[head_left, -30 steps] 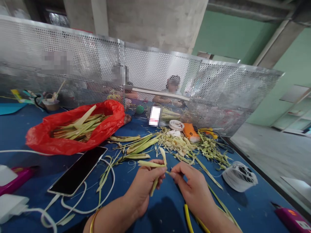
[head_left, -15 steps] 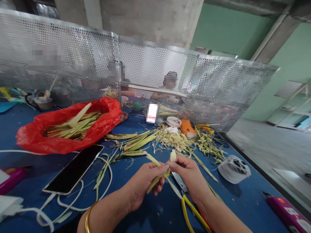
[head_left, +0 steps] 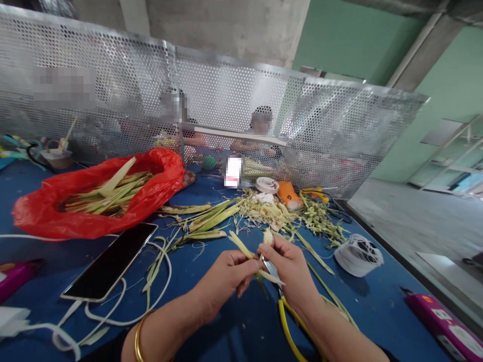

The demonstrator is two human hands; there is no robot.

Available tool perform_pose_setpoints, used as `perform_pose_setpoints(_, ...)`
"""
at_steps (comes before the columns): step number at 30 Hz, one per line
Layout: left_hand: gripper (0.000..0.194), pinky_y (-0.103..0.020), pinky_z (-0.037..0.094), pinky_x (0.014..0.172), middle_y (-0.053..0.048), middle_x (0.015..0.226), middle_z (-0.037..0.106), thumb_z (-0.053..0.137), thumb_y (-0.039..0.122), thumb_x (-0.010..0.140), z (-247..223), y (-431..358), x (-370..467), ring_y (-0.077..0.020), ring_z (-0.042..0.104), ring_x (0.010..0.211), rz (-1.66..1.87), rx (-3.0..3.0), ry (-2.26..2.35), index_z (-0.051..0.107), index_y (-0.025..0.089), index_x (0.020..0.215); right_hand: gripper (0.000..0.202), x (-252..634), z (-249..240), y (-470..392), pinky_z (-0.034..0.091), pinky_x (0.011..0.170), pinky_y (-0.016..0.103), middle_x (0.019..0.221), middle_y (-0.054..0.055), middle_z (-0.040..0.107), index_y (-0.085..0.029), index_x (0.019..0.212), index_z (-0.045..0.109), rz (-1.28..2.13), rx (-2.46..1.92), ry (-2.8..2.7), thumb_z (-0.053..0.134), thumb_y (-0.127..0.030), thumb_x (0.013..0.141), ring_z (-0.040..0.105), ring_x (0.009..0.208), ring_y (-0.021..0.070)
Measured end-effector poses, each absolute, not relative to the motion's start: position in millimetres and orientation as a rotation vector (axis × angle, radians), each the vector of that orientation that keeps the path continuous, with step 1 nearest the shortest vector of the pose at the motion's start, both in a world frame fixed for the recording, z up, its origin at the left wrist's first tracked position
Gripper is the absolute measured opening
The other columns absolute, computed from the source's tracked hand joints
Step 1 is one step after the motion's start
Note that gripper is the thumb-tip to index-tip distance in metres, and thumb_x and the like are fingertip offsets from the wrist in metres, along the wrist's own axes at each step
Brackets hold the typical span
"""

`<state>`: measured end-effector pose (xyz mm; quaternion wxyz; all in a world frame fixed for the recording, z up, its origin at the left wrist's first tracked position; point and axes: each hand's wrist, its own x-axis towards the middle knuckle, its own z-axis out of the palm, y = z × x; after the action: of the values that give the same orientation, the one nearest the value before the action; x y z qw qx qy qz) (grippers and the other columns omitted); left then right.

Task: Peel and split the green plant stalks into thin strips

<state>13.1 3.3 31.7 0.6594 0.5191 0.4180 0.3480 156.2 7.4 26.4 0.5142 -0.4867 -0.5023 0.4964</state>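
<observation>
My left hand (head_left: 236, 271) is closed around pale green-yellow dried leaf strips (head_left: 241, 245), whose ends stick out above and to the right of the fingers. Close beside it, my right hand (head_left: 289, 261) pinches a folded pale piece of leaf (head_left: 267, 237) between thumb and fingers. The fingertips of both hands almost meet, and part of the strips is hidden there. Under my right hand lies a pair of scissors with yellow handles (head_left: 289, 329); its metal blade shows between the hands. A long green strip (head_left: 332, 291) runs past my right wrist.
A red plastic bag (head_left: 151, 201) of leaf strips stands left, near a phone (head_left: 109, 264) and white cable. Ahead lie leaf scraps (head_left: 269, 211), a tape roll (head_left: 267, 185) and an orange packet (head_left: 290, 195). White cord (head_left: 358, 255) sits right. Two people are behind the perforated screen (head_left: 234, 90).
My left hand has turned slightly, and the strip end at right now lies across in front of my right palm instead of hanging down. The view has shifted a little.
</observation>
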Motion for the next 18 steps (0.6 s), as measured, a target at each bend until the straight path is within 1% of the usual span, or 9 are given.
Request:
perform_pose_setpoints(4, 0.033, -0.022, 0.030, 0.044, 0.006, 0.044, 0.041, 0.062, 0.046, 0.071, 28.3, 5.6, 14.7, -0.0078, 0.035, 0.040, 0.791, 1.138, 0.978, 0.057, 0.017, 0.057, 0.028, 155.6, 23.3, 11.7, 0.032, 0.050, 0.023, 0.055, -0.003, 0.050, -0.016, 0.061, 0.057, 1.095, -1.203, -1.239, 0.067, -0.040, 0.073, 0.040, 0.053, 0.0098)
perform_pose_setpoints(7, 0.024, -0.022, 0.031, 0.044, 0.006, 0.044, 0.041, 0.062, 0.040, 0.068, 30.3, 6.9, 14.2, -0.0083, 0.035, 0.040, 0.754, 1.110, 1.010, 0.061, 0.017, 0.060, 0.030, 154.3, 22.2, 14.0, 0.035, 0.052, 0.023, 0.053, -0.003, 0.051, -0.017, 0.057, 0.054, 1.055, -1.203, -1.314, 0.067, -0.039, 0.073, 0.042, 0.052, 0.0103)
perform_pose_setpoints(9, 0.020, -0.022, 0.033, 0.045, 0.006, 0.043, 0.042, 0.057, 0.034, 0.069, 32.6, 6.7, 12.9, -0.0090, 0.038, 0.040, 0.719, 1.114, 1.010, 0.063, 0.017, 0.061, 0.029, 153.8, 21.1, 14.3, 0.036, 0.052, 0.024, 0.051, -0.003, 0.051, -0.017, 0.058, 0.055, 1.071, -1.202, -1.360, 0.066, -0.038, 0.075, 0.043, 0.051, 0.0107)
perform_pose_setpoints(12, 0.020, -0.022, 0.036, 0.047, 0.004, 0.044, 0.047, 0.050, 0.030, 0.070, 35.3, 5.8, 10.8, -0.0100, 0.045, 0.038, 0.652, 1.115, 0.984, 0.060, 0.018, 0.060, 0.026, 154.2, 19.4, 12.8, 0.036, 0.051, 0.023, 0.050, -0.004, 0.050, -0.018, 0.060, 0.055, 1.064, -1.205, -1.411, 0.063, -0.036, 0.078, 0.044, 0.050, 0.0106)
perform_pose_setpoints(16, 0.011, -0.021, 0.036, 0.046, 0.004, 0.049, 0.050, 0.049, 0.026, 0.067, 36.2, 5.2, 9.1, -0.0106, 0.050, 0.040, 0.627, 1.044, 0.933, 0.056, 0.018, 0.063, 0.027, 156.5, 19.5, 12.0, 0.036, 0.051, 0.023, 0.051, -0.004, 0.052, -0.018, 0.061, 0.055, 1.047, -1.200, -1.448, 0.062, -0.035, 0.080, 0.045, 0.050, 0.0104)
perform_pose_setpoints(18, 0.011, -0.021, 0.036, 0.045, 0.004, 0.051, 0.051, 0.051, 0.028, 0.067, 35.0, 5.5, 9.2, -0.0110, 0.051, 0.042, 0.616, 1.012, 0.924, 0.055, 0.018, 0.064, 0.028, 158.5, 20.0, 13.6, 0.036, 0.050, 0.023, 0.051, -0.004, 0.051, -0.017, 0.061, 0.054, 1.069, -1.196, -1.470, 0.062, -0.036, 0.080, 0.044, 0.050, 0.0103)
